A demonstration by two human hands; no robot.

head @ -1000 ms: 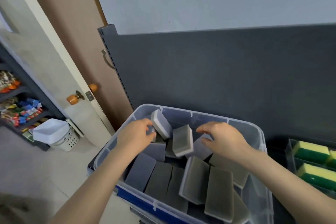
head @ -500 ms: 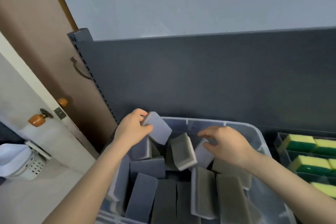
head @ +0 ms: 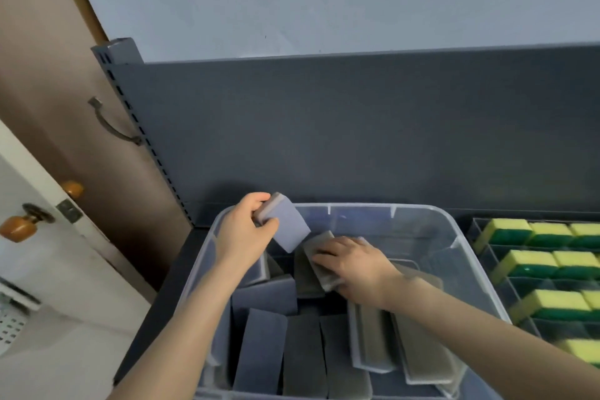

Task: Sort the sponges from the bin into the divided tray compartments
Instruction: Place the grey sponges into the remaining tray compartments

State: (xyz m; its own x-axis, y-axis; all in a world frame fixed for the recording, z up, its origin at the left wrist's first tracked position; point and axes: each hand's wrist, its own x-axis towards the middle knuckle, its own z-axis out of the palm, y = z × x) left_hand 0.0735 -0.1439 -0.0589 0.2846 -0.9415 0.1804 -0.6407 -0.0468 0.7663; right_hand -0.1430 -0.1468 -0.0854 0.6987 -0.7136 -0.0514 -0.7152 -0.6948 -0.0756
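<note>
Head view: left hand (head: 246, 234) pinches a grey sponge (head: 287, 226) above the bin (head: 357, 204); right hand (head: 354, 266) covers a second sponge (head: 316, 245) just right, grip unclear. Clear the rim before reaching the tray (head: 474, 224).

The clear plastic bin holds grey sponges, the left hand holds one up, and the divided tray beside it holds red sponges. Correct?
One thing is wrong: the head view shows yellow-and-green rectangular sponges in the clear divided tray, not red ones. The rest stands.
</note>
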